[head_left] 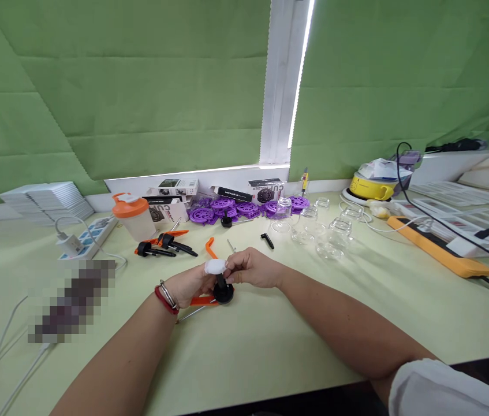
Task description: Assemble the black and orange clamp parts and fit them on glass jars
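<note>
My left hand [190,285] is closed round a black plastic part [223,292] with a wide round base and an upright stem. At the top of that stem sits a white rounded piece [215,266]. My right hand [255,268] pinches at the stem just under the white piece; its fingertips partly hide what they grip. Below my left hand lie an orange strip [203,301] and a thin metal rod [192,314]. Beyond the hands are a bent orange piece [211,248] and a short black handle [267,240].
Black-and-orange assemblies [170,245] lie at left near a shaker bottle [131,215]. Purple discs [222,209] and boxes [265,191] line the back. Several transparent jars [329,247] stand right of centre. A power strip [92,238] and an orange one [439,247] flank the table.
</note>
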`<state>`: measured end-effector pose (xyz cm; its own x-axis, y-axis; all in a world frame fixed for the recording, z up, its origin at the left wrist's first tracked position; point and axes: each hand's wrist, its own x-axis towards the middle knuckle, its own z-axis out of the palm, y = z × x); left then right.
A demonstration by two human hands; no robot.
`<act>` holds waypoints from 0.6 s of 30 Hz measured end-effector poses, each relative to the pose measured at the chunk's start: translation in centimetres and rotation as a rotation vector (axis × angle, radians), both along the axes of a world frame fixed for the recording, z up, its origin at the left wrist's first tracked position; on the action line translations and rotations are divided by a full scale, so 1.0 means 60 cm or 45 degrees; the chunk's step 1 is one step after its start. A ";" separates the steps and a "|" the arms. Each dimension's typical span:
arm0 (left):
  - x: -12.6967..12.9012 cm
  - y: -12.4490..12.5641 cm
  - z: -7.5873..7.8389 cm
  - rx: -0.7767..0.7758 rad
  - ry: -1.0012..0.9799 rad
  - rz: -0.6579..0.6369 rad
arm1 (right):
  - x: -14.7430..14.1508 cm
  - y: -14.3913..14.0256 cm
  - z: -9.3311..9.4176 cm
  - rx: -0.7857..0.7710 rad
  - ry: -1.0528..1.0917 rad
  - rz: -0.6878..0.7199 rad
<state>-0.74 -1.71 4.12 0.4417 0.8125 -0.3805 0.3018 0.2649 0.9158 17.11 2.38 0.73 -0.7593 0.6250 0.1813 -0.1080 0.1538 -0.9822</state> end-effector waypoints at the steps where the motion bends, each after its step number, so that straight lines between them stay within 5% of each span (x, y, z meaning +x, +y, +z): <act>1: -0.001 0.001 -0.001 -0.019 -0.010 0.017 | 0.000 0.000 0.000 0.005 -0.001 -0.001; 18: -0.006 0.003 -0.002 -0.070 -0.087 -0.069 | 0.003 0.000 0.007 0.027 -0.016 -0.015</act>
